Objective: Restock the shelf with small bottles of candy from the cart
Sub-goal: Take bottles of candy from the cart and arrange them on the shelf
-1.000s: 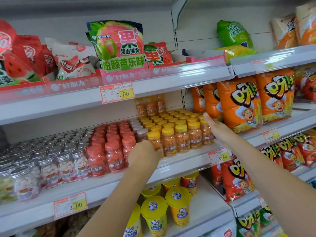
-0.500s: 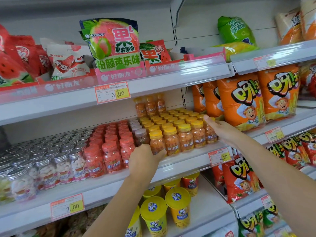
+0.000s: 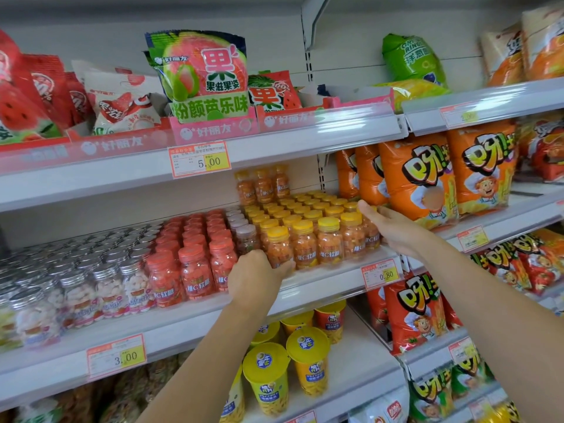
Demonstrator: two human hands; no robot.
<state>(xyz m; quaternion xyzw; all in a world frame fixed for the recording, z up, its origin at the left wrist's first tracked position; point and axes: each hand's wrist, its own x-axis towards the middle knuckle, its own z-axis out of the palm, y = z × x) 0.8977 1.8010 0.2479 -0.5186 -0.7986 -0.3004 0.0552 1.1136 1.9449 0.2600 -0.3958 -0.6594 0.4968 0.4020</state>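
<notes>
Yellow-capped clear plastic candy bottles [image 3: 305,239] are blocked on the white metal middle shelf [image 3: 323,280]; left hand [image 3: 256,279] is cupped at the block's 7 o'clock corner, grip cannot be told; right hand [image 3: 393,227], fingers straight, is pressed flat on the 3 o'clock flank; block should be squared by even, low pressure so none gets tipped.

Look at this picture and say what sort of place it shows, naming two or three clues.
Most likely a supermarket or convenience-store snack aisle: printed price tags clipped to the shelf edge, dense rows of identical yellow-capped candy bottles, and orange snack bags lined up facing outward.
</notes>
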